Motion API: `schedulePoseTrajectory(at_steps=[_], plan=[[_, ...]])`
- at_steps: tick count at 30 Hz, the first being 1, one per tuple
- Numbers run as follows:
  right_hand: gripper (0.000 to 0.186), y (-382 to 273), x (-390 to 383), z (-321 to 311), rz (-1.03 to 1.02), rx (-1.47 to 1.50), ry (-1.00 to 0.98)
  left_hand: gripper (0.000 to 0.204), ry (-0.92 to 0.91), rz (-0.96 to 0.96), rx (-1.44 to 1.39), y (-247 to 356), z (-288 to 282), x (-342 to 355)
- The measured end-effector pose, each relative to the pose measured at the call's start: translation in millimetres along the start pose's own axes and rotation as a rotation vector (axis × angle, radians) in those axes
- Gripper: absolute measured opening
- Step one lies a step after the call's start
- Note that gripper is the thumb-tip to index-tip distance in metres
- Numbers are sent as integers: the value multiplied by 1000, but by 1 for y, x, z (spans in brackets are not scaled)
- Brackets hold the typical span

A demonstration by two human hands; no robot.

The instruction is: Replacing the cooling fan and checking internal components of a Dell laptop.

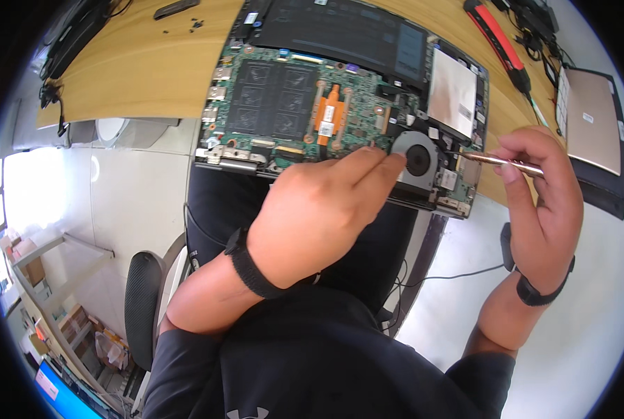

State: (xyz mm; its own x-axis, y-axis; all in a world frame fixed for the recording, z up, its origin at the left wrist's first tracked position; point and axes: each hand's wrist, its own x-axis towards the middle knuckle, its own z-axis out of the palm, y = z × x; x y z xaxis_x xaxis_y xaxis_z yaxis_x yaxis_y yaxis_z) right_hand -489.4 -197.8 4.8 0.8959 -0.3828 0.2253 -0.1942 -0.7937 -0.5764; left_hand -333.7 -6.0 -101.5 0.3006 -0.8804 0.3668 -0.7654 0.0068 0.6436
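An opened laptop (343,105) lies at the table's edge over my lap, its green board, black battery (333,31) and orange-copper heat pipe (331,115) exposed. My left hand (329,202) rests over its near edge, fingers stretched out, fingertips touching the left side of the round cooling fan (417,159); its thumb is hidden. In my right hand (546,188) is a slim metallic screwdriver (504,163), pinched between thumb and fingers. The screwdriver's tip points left, at the parts just right of the fan. A silver rectangular drive (454,94) sits above that spot.
A red and black tool (497,42) lies at the table's far right, near tangled black cables (532,38). Farther right is a gold-coloured laptop panel (591,119). Small dark screws (197,25) and a black bar (176,8) lie at far left. A chair armrest (144,307) stands left.
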Motion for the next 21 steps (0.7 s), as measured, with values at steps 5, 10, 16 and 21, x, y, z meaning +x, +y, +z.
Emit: schedulePoseTrajectory(at_steps=[5, 10, 16, 21], plan=[[20, 7, 3, -1, 0, -45, -67, 35, 44, 49, 43, -2, 4, 1], [23, 11, 4, 0, -30, -50, -72, 36, 40, 83, 78, -4, 4, 4], [25, 13, 5, 3, -22, -66, -64, 36, -67, 17, 46, 6, -6, 5], [26, 13, 4, 3, -28, -75, -71, 36, -112, -5, -16, 8, -11, 5]])
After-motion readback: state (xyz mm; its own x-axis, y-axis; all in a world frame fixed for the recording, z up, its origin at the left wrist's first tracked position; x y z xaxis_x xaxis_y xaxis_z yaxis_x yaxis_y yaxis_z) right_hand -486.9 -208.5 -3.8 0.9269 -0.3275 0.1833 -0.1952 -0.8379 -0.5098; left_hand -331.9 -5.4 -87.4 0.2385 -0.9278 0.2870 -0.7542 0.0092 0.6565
